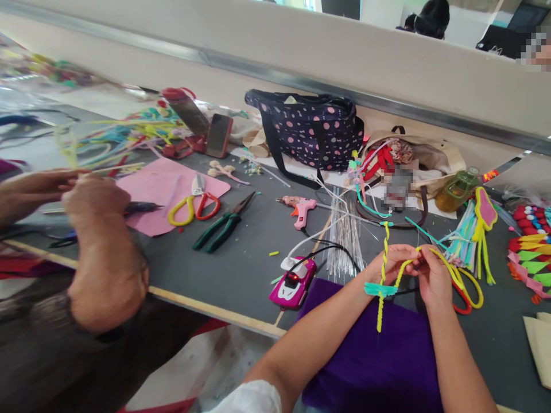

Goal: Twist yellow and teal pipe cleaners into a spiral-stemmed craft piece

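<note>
Both my hands pinch a yellow pipe cleaner (402,274) over the right part of the table. My left hand (396,259) is closed on it, close beside my right hand (434,281), whose thumb and fingers also press on the strand. From the strand a twisted yellow stem (384,252) stands in front of my left hand, with a teal fuzzy crosspiece (381,289) around its lower part. Below my forearms lies a purple cloth (370,350). Scissors with yellow and red handles (467,291) lie just beyond my right hand, partly hidden by it.
At left, a co-worker's hands (94,192) work over a pink sheet (172,172). Scissors (193,203), green-handled pliers (224,225), a pink glue gun (301,207) and a magenta device (293,284) lie between us. Behind stand a patterned bag (305,129) and a bottle (457,189).
</note>
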A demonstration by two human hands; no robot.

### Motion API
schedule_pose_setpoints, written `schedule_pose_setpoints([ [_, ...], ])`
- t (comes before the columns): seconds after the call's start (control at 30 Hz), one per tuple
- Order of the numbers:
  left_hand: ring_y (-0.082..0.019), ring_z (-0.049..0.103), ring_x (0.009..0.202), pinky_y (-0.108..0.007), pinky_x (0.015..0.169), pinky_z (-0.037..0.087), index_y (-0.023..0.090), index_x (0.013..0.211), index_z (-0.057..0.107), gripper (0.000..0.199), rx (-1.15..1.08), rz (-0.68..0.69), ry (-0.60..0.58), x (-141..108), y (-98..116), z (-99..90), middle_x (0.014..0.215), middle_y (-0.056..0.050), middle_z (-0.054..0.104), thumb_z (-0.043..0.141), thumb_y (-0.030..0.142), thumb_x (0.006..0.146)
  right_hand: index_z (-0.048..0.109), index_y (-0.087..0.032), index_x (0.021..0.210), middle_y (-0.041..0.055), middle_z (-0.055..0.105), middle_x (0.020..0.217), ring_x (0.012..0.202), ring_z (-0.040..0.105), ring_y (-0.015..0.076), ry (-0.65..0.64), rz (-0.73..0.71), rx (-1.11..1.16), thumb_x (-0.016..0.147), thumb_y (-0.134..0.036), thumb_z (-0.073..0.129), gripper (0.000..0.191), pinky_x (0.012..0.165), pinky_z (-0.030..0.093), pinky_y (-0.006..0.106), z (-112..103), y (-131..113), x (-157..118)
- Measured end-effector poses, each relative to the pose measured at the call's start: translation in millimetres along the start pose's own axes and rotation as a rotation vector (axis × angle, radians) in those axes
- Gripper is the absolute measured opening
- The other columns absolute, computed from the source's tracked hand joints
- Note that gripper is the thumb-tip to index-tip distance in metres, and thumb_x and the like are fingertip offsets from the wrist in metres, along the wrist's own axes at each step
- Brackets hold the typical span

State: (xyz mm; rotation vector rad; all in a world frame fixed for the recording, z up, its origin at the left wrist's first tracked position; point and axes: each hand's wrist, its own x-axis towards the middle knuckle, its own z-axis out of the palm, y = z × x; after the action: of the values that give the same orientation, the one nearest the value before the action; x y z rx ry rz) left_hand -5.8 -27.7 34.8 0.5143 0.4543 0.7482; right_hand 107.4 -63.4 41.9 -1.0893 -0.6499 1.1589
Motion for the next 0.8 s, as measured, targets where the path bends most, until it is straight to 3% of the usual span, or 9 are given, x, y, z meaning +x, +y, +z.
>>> schedule_pose_setpoints([
  [0.17,-0.003,0.046,0.041,-0.023,0.055,0.053,0.010,0.075,0.064,0.035,-0.004,-0.003,-0.003,1,-1,-3.6,0.063,0.002,0.062,0.085,0.031,0.057,0.065,-0.017,0.076,-0.0029,0.062,0.068,0.059,0.056,0.0094,0.098,-0.130,-0.080,0.068,-0.039,0.079,0.026,0.053,0.045,0.021,3,-3,-1],
  [0.33,-0.002,0.047,0.042,-0.023,0.058,0.053,0.010,0.075,0.063,0.036,0.005,0.001,0.014,0,2,-4.3,0.062,0.003,0.060,0.085,0.031,0.057,0.069,-0.017,0.084,-0.0021,0.063,0.069,0.059,0.054,0.0081,0.331,-0.323,-0.073,0.073,-0.039,0.075,0.025,0.053,0.042,0.020,-2,-8,2],
  [0.4,-0.002,0.048,0.042,-0.023,0.059,0.054,0.010,0.074,0.063,0.035,0.001,-0.007,0.004,0,2,-3.6,0.062,0.003,0.060,0.085,0.030,0.056,0.070,-0.017,0.086,-0.0017,0.063,0.068,0.057,0.052,0.0075,0.367,-0.382,-0.033,0.074,-0.039,0.074,0.026,0.051,0.041,0.020,-4,-11,5],
  [0.6,-0.003,0.051,0.043,-0.024,0.060,0.054,0.010,0.074,0.062,0.034,0.013,-0.032,-0.001,-1,1,-2.5,0.061,0.002,0.061,0.086,0.028,0.057,0.070,-0.016,0.087,-0.0008,0.062,0.070,0.058,0.051,0.0075,0.360,-0.441,0.014,0.074,-0.036,0.075,0.024,0.049,0.040,0.021,-7,-15,8],
  [0.8,-0.004,0.053,0.043,-0.024,0.059,0.054,0.010,0.070,0.062,0.037,-0.005,-0.016,0.014,-4,4,2.3,0.064,0.001,0.063,0.089,0.027,0.050,0.069,-0.018,0.082,0.0001,0.064,0.080,0.061,0.051,0.0066,0.277,-0.287,0.125,0.072,-0.039,0.077,0.024,0.048,0.040,0.019,-14,-15,10],
])
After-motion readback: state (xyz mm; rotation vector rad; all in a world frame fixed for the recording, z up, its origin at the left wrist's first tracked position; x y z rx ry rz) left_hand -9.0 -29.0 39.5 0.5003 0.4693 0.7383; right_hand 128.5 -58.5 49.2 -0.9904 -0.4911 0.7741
